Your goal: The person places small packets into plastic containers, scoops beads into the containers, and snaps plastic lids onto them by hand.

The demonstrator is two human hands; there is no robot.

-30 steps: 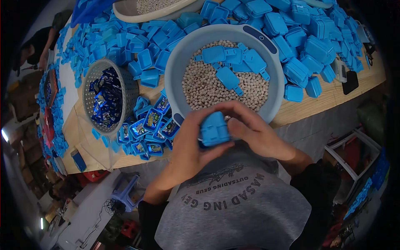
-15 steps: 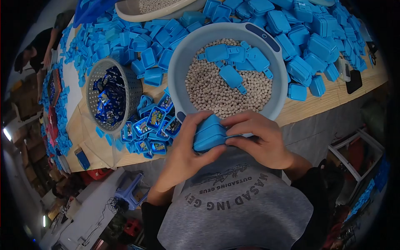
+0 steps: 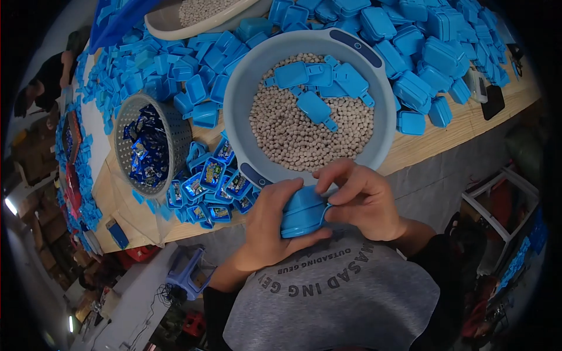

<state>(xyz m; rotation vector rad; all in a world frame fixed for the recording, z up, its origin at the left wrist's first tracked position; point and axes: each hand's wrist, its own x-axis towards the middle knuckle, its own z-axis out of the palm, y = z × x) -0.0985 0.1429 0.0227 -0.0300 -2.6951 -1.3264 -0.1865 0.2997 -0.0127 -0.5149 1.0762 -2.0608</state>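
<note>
My left hand (image 3: 268,225) is wrapped round a small blue plastic box (image 3: 303,212), thumb along the near side and fingers over the far side. My right hand (image 3: 366,202) works at the box's right edge, its thumb and a finger on a thin tab there, with the forefinger bent above. Just beyond my hands stands a grey-blue basin (image 3: 233,93) of pale round beads (image 3: 293,140). Several flat blue lids with tabs (image 3: 314,107) lie on the beads. Left of the box, blue trays (image 3: 212,173) holding shiny printed packets are heaped on the table.
A grey perforated basket (image 3: 180,140) of dark blue foil packets stands at the left. Blue boxes (image 3: 439,55) are piled at the back right, loose blue parts (image 3: 196,88) at the back left. A black phone (image 3: 493,102) lies at the right. Another person (image 3: 55,82) is at far left.
My hands and the box have shifted slightly down and right in view. My right forefinger has lifted off the box's top. The basin and table have slid left as the view moved.
</note>
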